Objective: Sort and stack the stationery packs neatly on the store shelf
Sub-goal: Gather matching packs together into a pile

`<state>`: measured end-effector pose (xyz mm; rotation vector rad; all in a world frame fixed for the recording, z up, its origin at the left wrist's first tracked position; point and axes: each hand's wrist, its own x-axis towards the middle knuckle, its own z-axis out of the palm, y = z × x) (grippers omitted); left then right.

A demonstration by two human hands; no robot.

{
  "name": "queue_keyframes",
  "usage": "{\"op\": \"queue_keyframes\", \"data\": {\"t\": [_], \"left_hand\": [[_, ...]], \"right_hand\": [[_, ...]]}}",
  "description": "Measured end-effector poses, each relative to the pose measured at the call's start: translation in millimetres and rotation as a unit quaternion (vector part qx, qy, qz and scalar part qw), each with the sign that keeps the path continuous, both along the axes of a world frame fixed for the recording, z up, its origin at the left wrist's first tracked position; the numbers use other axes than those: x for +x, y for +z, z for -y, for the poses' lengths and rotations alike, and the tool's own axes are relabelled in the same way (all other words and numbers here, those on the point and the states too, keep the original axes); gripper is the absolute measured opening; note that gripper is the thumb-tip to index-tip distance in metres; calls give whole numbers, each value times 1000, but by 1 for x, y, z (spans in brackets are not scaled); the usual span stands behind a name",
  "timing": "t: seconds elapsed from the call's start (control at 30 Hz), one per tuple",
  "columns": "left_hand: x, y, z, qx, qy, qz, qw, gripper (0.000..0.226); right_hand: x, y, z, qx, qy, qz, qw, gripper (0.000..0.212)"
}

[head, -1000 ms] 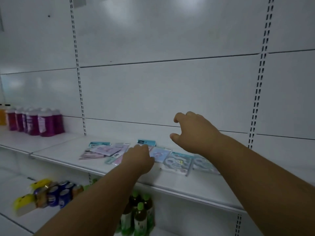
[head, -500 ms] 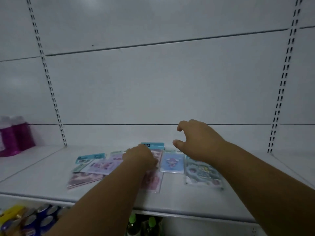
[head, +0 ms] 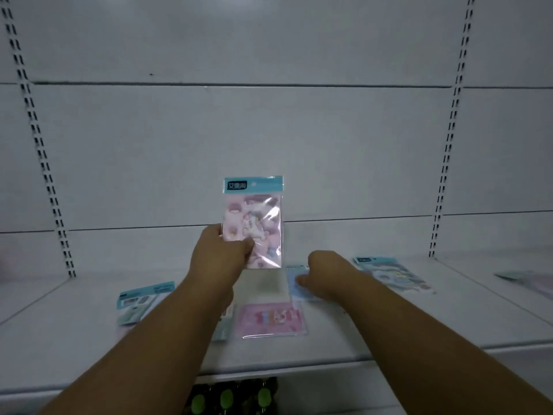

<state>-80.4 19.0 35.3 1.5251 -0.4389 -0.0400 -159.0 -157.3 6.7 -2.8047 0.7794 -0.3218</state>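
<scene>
Above shelf (head: 374,327), left hand (head: 218,259) (thumb forward) holding pink pack (head: 257,223)

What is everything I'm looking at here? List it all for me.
Held pack: one, pink with a teal header, upright above the shelf in the left hand.
Pink pack: one, flat near the shelf's front, centre.
Blue pack: one, light blue, flat under the right hand's fingers.
Teal-header pack: one, pale green, flat on the left.
Pale blue pack: one, flat on the right.
Far pack: one, blurred, on the next shelf section, right edge.
Shelf: one, white, with a white back panel.
Bottles: green caps, below the shelf; count unclear.
Left hand: pinches the held pack's lower left.
Right hand: rests on the blue pack.
</scene>
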Motion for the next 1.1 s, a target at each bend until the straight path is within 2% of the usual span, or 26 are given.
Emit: {"op": "queue_keyframes", "data": {"t": [0.13,0.3,0.43,0.47,0.57,0.67,0.73,0.87,1.1], "left_hand": [[-19,9,-40,-93,-17,-16,995,22],[-20,6,-70,-97,-21,-22,995,21],[-21,-5,-74,-111,-32,-55,992,22],[-22,-7,-73,-113,-38,-62,991,22],[-25,-9,-66,-126,-56,-73,988,20],[-30,-9,-53,-140,-71,-79,984,19],[-35,-9,-39,-134,-80,-82,984,18],[-51,-7,3,-138,-108,-79,981,20],[-139,-9,130,-147,-215,-89,962,20]], "right_hand": [[24,-6,-15,-45,-27,-128,990,40],[41,-5,-27,-23,-54,-160,985,48],[40,-5,-30,61,-101,-55,991,72],[39,-5,-30,78,-106,-24,991,68],[29,-4,-29,126,-93,104,982,36],[8,1,-22,211,-66,292,930,18],[-12,10,-13,237,-66,365,898,12],[-62,28,13,242,-46,408,879,15],[-191,36,101,206,-100,440,868,18]]}}
